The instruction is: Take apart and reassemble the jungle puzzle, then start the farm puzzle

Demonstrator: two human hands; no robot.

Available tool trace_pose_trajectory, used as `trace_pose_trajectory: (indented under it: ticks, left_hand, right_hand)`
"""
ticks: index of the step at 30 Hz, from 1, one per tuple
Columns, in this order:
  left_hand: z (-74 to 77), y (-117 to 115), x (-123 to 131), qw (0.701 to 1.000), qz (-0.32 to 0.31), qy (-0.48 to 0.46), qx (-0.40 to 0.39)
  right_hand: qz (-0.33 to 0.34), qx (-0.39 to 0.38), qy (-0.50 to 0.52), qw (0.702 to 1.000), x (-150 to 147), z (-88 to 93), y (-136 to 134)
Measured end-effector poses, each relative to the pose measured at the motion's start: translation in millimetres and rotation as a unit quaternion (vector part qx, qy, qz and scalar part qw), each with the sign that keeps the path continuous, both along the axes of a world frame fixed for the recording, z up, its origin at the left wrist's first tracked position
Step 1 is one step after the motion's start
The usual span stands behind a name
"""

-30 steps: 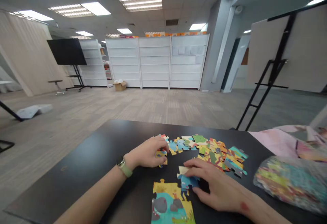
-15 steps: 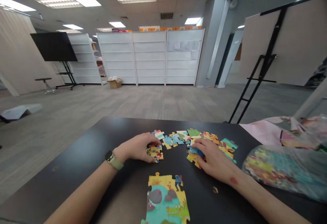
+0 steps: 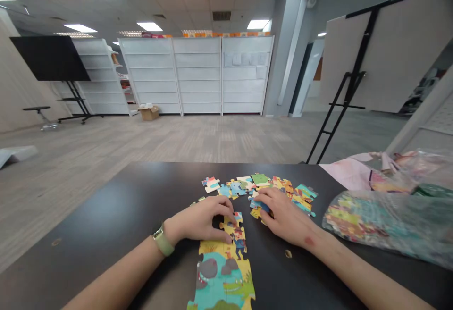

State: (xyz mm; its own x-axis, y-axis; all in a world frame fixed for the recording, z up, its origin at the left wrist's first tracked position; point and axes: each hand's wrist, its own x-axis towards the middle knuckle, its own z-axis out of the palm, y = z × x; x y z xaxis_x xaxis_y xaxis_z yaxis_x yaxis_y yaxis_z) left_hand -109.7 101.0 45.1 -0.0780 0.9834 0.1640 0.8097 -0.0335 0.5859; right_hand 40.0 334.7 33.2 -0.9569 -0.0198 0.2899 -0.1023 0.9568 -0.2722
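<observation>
A joined block of colourful puzzle pieces (image 3: pixel 222 277) lies on the black table (image 3: pixel 116 220) in front of me. My left hand (image 3: pixel 201 220), with a green watch on its wrist, has its fingers curled on a puzzle piece (image 3: pixel 235 227) at the block's top edge. My right hand (image 3: pixel 283 218) rests on the heap of loose puzzle pieces (image 3: pixel 269 187) further back, its fingertips pinching a blue piece (image 3: pixel 257 204).
Clear bags holding more puzzle pieces (image 3: pixel 382 225) and a pink sheet (image 3: pixel 354 173) lie at the table's right. A black easel (image 3: pixel 339 102) stands behind the table. White shelving (image 3: pixel 198 76), a screen on a stand (image 3: pixel 49 60) and a cardboard box (image 3: pixel 148 112) are across the floor.
My left hand carried its piece from the heap down to the top of the joined block. My right hand went from the block up to the loose heap and took a blue piece.
</observation>
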Motion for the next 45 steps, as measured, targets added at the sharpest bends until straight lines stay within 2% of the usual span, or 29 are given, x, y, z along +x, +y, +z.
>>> trace_pose_trajectory:
  ticks: [17, 23, 26, 29, 31, 35, 41, 45]
  left_hand:
    - [1.5, -3.4, -2.1, 0.999, 0.009, -0.018, -0.031]
    - [1.2, 0.5, 1.0, 1.0, 0.004, -0.021, -0.02]
    - [8.8, -1.9, -10.3, 0.997, 0.016, -0.05, 0.057]
    - [19.1, -14.1, -32.0, 0.989, 0.104, -0.015, 0.105]
    - [23.2, -25.8, -46.4, 0.986, 0.147, 0.041, 0.069]
    - [21.0, -41.6, -60.1, 0.985, 0.149, 0.082, -0.003]
    - [15.1, -35.3, -48.1, 0.972, 0.179, 0.089, -0.126]
    - [15.4, -32.1, -44.7, 0.971, 0.178, 0.046, -0.152]
  right_hand:
    - [0.008, -0.01, 0.008, 1.0, 0.3, -1.5, 0.7]
    - [0.011, -0.004, 0.019, 1.0, 1.6, -0.5, -2.2]
    - [0.063, -0.005, 0.023, 0.998, 8.9, 11.7, -18.1]
    - [0.168, -0.035, -0.039, 0.984, 17.9, 26.9, -40.3]
    - [0.21, -0.052, -0.087, 0.972, 21.7, 33.5, -51.0]
    - [0.202, -0.062, -0.126, 0.969, 21.7, 35.3, -52.1]
    - [0.168, -0.06, -0.129, 0.975, 20.2, 33.1, -40.7]
    - [0.161, -0.065, -0.133, 0.976, 21.0, 32.7, -41.4]
